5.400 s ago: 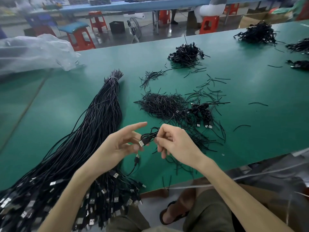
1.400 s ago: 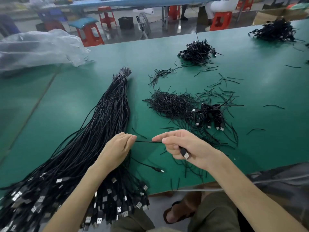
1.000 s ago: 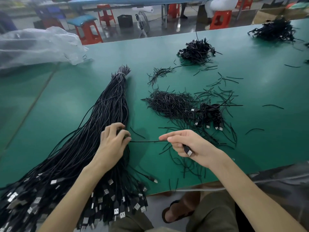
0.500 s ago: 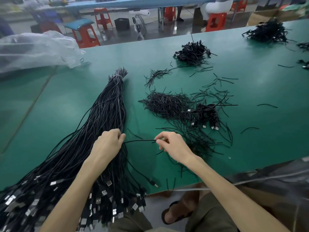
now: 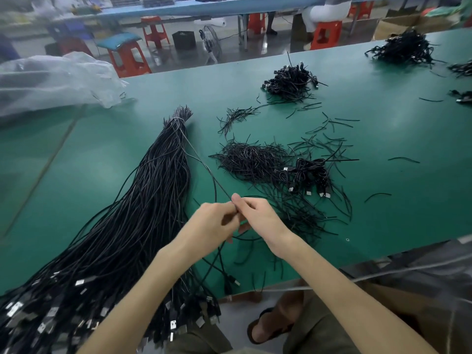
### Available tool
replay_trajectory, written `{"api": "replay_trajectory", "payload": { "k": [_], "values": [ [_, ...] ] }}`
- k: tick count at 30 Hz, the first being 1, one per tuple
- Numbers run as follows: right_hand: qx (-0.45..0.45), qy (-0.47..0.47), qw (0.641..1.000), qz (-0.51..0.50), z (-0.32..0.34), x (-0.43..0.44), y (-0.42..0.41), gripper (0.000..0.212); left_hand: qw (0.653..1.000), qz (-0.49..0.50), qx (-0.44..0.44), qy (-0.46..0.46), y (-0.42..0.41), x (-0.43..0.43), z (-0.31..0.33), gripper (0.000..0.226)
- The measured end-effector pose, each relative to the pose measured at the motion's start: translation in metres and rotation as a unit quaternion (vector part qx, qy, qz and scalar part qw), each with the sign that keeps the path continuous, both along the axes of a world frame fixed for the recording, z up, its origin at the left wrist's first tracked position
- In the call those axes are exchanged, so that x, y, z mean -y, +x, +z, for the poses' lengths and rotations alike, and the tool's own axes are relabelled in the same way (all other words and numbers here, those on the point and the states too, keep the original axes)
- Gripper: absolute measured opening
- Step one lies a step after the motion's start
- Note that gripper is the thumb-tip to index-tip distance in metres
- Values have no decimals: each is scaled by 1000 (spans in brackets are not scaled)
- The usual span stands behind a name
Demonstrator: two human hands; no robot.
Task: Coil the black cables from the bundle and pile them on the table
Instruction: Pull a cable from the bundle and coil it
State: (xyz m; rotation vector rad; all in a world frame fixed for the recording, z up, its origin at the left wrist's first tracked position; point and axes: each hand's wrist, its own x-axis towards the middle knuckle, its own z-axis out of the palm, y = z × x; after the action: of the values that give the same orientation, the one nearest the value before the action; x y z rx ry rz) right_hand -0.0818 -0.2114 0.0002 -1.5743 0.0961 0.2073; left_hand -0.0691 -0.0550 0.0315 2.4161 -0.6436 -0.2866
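A long bundle of black cables (image 5: pixel 143 205) lies on the green table (image 5: pixel 383 139), tied at its far tip, with metal plugs spilling over the near edge. One single cable (image 5: pixel 204 164) runs taut from the tied tip down to my hands. My left hand (image 5: pixel 214 223) and my right hand (image 5: pixel 258 215) meet above the table, both pinching this cable. Its plug end (image 5: pixel 233 279) hangs near the table edge. A small pile of coiled cables (image 5: pixel 310 175) lies to the right of my hands.
A heap of short black ties (image 5: pixel 250 159) and scattered ties spread across the middle. More coiled piles sit farther back (image 5: pixel 291 81) and at the far right (image 5: pixel 403 48). A clear plastic bag (image 5: pixel 56 80) lies at the back left. Red stools stand beyond the table.
My left hand has left the bundle and come right to meet my right hand. The single cable now stretches up to the bundle's tied tip instead of lying level between the hands.
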Motion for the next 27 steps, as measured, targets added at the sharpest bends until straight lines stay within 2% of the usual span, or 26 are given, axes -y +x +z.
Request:
{"api": "replay_trajectory", "payload": {
  "k": [2,4,8,11,14,17,18,21,23,26,27],
  "values": [
    [-16,12,1000,-9,1,4,0,30,1000,-17,-23,-4,-3,6,-4,25],
    [-16,32,998,-57,0,9,0,23,995,-24,-87,-45,-5,7,-8,27],
    [-19,209,968,-141,8,34,-2,17,951,-89,-255,-152,-5,-13,-7,34],
    [-14,301,932,-202,17,70,-5,17,923,-120,-298,-211,2,-42,-6,33],
    [-13,282,928,-243,16,88,-9,16,859,-84,-329,-383,14,-60,-4,44],
    [-33,253,939,-231,9,85,-15,16,787,-28,-316,-530,27,-58,-5,52],
    [-40,249,943,-217,6,82,-17,16,773,-15,-314,-551,29,-54,-6,53],
    [-55,252,951,-172,0,69,-23,17,762,37,-321,-561,30,-38,-11,55],
    [-61,267,950,-153,-3,61,-26,17,737,76,-346,-575,27,-28,-16,50],
    [-71,292,942,-148,-5,54,-28,17,661,133,-396,-623,19,-15,-21,21],
    [-73,296,941,-149,-5,53,-29,18,633,136,-414,-640,16,-11,-21,21]
  ]
}}
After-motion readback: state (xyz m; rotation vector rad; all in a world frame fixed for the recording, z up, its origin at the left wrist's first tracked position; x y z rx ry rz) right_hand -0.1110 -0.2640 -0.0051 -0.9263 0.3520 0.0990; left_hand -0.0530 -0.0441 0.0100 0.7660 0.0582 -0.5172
